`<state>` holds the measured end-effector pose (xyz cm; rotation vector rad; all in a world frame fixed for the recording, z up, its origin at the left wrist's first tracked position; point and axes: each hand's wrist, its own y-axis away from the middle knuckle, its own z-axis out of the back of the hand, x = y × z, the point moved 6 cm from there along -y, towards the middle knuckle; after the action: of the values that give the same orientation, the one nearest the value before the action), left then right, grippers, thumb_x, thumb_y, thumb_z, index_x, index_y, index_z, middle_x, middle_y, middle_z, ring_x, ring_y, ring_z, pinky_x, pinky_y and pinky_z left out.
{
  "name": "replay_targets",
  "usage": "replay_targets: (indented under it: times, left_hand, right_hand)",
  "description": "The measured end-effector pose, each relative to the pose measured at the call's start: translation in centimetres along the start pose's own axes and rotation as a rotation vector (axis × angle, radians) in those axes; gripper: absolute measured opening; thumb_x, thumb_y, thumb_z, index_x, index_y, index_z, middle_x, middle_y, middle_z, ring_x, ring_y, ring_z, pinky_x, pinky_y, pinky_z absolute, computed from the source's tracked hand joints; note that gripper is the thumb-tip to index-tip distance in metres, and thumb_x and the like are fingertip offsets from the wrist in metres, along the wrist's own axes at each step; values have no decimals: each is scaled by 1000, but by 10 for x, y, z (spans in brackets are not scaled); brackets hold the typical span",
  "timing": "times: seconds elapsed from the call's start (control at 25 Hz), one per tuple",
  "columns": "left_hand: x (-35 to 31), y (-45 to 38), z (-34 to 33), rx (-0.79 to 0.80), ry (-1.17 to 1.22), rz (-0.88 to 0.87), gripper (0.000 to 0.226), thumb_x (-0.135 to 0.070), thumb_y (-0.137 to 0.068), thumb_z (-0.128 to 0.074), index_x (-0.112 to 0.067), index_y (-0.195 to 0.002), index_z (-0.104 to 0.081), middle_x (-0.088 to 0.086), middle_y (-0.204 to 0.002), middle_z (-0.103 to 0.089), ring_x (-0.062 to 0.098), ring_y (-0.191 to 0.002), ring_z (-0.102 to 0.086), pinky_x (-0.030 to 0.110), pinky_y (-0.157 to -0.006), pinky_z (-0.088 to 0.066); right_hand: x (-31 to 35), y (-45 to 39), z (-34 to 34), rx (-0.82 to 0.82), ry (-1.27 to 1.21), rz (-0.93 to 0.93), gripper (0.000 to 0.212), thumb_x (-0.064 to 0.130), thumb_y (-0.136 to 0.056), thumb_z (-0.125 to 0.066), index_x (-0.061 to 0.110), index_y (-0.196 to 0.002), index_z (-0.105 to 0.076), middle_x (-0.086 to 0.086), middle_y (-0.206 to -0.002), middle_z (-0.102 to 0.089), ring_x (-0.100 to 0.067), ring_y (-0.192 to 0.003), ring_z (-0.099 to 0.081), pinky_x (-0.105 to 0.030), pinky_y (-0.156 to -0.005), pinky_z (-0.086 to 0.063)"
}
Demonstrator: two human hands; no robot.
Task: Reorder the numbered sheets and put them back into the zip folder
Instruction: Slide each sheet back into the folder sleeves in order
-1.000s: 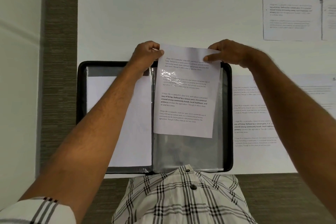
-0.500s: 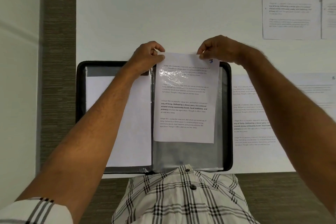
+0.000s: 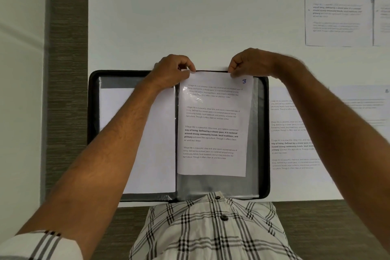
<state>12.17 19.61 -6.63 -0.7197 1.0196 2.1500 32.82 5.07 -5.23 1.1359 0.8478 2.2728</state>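
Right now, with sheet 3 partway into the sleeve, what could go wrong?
1. Sheet 3 sits slightly skewed in the clear sleeve; pushed on, it may jam or crease.
2. Both the left hand and the right hand pinch only its top edge, so that edge could buckle.
3. Other sheets lie loose on the table and could be filed out of order.

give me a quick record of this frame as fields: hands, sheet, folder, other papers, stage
left hand: left hand pinches the top left corner of the sheet
right hand: right hand pinches the top edge, left of the handwritten 3
sheet: sheet marked 3, printed side up, partly inside a clear sleeve on the folder's right half
folder: zip folder lies open on the white table; a blank page fills its left half
other papers: printed sheets right of the folder, more sheets at far right
stage: sheet not fully seated
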Motion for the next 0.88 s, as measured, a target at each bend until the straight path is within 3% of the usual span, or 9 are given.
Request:
replay_targets:
  times: [0.08, 0.24, 0.44, 0.56, 0.64, 0.76, 0.88]
  left_hand:
    - [-1, 0, -1, -6, -33, 4, 16, -37, -77, -62, -36, -88, -74, -15, -85, -68, 5, -80, -61, 49, -101, -49]
    - [-5, -2, -4, 6, -170, -26, 22, -49, -86, -72, -27, -81, -72, -13, -92, -65, 6, -88, -58, 47, -103, -36]
    - [-4, 0, -8, 60, -227, -68, 28, -56, -80, -78, -29, -80, -74, -13, -103, -53, 11, -107, -47, 42, -97, -28]
    - [-4, 0, -10, 88, -269, -84, 29, -60, -76, -79, -32, -80, -74, -9, -111, -50, 13, -114, -41, 43, -97, -28]
    - [-5, 1, -10, 95, -302, -87, 29, -59, -76, -80, -31, -84, -74, -7, -113, -49, 14, -114, -38, 41, -95, -27]
    - [-6, 2, -11, 77, -362, -92, 25, -52, -77, -82, -30, -87, -74, -6, -112, -49, 16, -114, -40, 40, -93, -28]
    - [-6, 8, -13, -18, -392, -103, 22, -46, -79, -81, -32, -91, -70, -6, -112, -51, 19, -116, -44, 39, -92, -27]
  right_hand:
    - [0, -1, -4, -8, 38, -2, 8, 29, -96, -72, 27, -89, -75, 5, -98, -76, -19, -96, -69, -32, -86, -51]
    - [5, 2, -13, 10, 94, -4, 32, 52, -84, -82, 23, -94, -73, 5, -99, -75, -16, -96, -67, -36, -91, -49]
    - [12, 4, -27, 13, 289, 15, 28, 47, -81, -86, 26, -87, -69, 11, -90, -71, -14, -90, -63, -37, -97, -34]
    - [10, 4, -29, 22, 306, 1, 21, 50, -85, -81, 30, -86, -73, 11, -98, -73, -17, -102, -61, -40, -103, -31]
    - [9, 3, -31, 18, 344, -7, 20, 56, -89, -75, 36, -91, -77, 8, -109, -72, -19, -116, -55, -45, -109, -31]
    - [4, 6, -34, 14, 377, -45, 22, 72, -82, -71, 50, -80, -72, 5, -120, -62, -25, -127, -42, -55, -112, -34]
    - [3, 12, -31, -157, 265, 51, 27, 58, -78, -84, 35, -74, -71, 4, -118, -56, -25, -122, -45, -48, -105, -43]
